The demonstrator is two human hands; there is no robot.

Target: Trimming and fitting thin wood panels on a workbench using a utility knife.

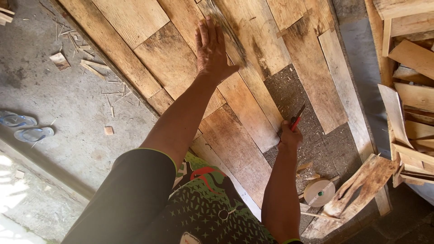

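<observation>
Pressing flat on the wooden plank (235,97), my left hand (211,52) lies palm down with its digits straight and close together. My right hand (289,138) is curled around a red-handled cutter (296,121) at the plank's lower edge, where it meets the dark chipboard (312,140); the blade, I think, touches the wood, though the view is poor. I judge the plank stiff, dry, fairly light and splintery, best held flat from above, away from its ragged edges.

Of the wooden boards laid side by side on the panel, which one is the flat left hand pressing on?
The left hand presses the darker, stained board in the middle of the panel, left of the long board whose edge the right hand marks with a red tool.
</observation>
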